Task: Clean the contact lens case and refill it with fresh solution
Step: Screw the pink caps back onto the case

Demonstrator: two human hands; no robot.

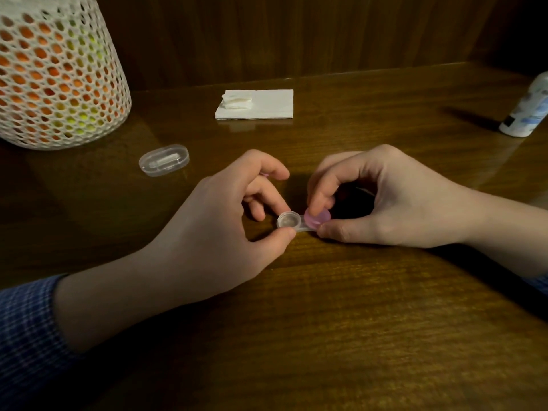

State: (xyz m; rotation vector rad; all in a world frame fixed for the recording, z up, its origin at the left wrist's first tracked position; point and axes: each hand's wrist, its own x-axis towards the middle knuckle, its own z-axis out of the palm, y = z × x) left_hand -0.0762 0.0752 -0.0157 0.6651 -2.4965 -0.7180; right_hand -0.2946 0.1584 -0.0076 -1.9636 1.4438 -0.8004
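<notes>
honestly my left hand (225, 209) is pinching the open well of the case (292, 223) down on the table (355, 307) while my right hand (385, 200) grips the purple cap (318, 218), so one slippy twist could flip it over.

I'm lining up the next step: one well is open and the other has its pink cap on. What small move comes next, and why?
Probably twist the pink cap off: the right hand already pinches it while the left hand steadies the lens case at its uncapped well.
</notes>
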